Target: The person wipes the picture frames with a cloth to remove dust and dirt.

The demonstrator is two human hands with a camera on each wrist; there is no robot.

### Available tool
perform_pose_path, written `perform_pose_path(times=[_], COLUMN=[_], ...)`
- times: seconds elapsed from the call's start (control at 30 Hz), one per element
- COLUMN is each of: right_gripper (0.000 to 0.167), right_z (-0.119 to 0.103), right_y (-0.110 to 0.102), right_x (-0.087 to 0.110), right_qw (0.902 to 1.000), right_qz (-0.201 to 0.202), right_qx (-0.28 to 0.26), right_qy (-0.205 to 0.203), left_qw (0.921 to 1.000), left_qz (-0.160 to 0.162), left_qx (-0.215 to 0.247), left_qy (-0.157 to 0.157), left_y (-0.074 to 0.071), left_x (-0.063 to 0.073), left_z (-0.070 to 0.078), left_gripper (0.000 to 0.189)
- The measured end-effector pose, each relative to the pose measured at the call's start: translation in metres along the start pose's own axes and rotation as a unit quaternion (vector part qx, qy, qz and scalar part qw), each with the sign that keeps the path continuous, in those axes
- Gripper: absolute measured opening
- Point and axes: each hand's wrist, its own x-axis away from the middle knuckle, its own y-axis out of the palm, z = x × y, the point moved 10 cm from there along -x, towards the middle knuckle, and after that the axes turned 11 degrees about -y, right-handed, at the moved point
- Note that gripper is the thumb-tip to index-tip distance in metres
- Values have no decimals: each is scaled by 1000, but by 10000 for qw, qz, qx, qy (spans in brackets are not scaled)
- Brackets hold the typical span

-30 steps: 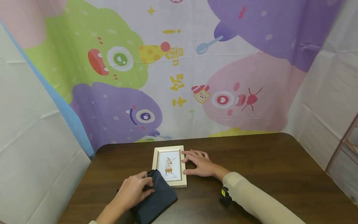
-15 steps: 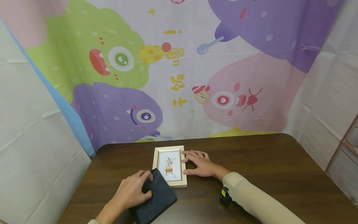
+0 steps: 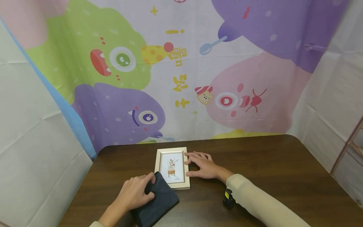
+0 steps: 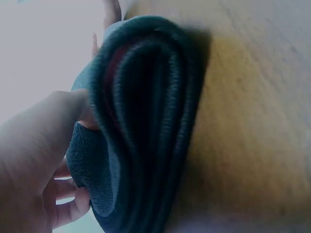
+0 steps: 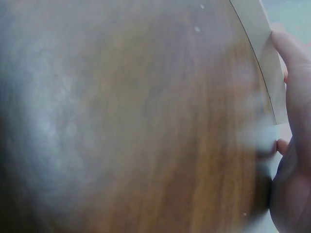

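Observation:
A cream picture frame (image 3: 187,179) with a drawing of a potted plant lies face up on the dark wooden table. Overlapping its lower left corner is a folded dark blue-grey cloth (image 3: 161,198); its thick layers (image 4: 146,121) show edge-on in the left wrist view. My left hand (image 3: 136,192) holds this cloth, the thumb on the upper face and the index finger at the far edge. The other left fingers are partly hidden. With loosely extended fingers, my right hand (image 3: 204,166) touches the frame's right side; the thumb (image 5: 286,46) rests against that edge in the right wrist view.
The wooden table (image 3: 255,164) has rounded far corners. Behind it hangs a curtain (image 3: 187,126) printed with cartoon monsters. White cloth panels (image 3: 34,151) flank both sides, and a black wrist device (image 3: 227,199) is worn under the right sleeve.
My left fingers have uncurled a little and shifted over the cloth, whose raised, bunched upper corner now lies smoother. The frame and my right hand have stayed in place.

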Motion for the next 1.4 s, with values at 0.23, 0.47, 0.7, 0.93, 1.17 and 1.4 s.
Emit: perform_pose_path(times=[0.23,0.47,0.7,0.93,1.17,1.4], right_gripper=[35,34,35,34,36,36], right_z=[2,-1,-3,-3,-3,-5], right_y=[-1,-1,-1,0,0,-2], right_x=[0,-1,-1,0,0,1], right_qw=[10000,10000,10000,10000,10000,10000], right_qz=[-6,-10,-1,-5,-18,-10], right_qx=[24,25,17,16,12,24], right_qy=[35,1,-1,6,5,4], left_qw=[9999,9994,9984,9957,9901,9882], left_qz=[-97,-83,-169,-389,-782,-948], left_qx=[89,179,282,399,453,424], left_qy=[-95,-270,-450,-744,-1075,-1130], left_y=[-16,-38,-45,-34,-18,-6], left_x=[-10,-24,-39,-55,-62,-67], left_z=[-8,-29,-54,-83,-110,-129], left_gripper=[33,31,27,25,27,34])
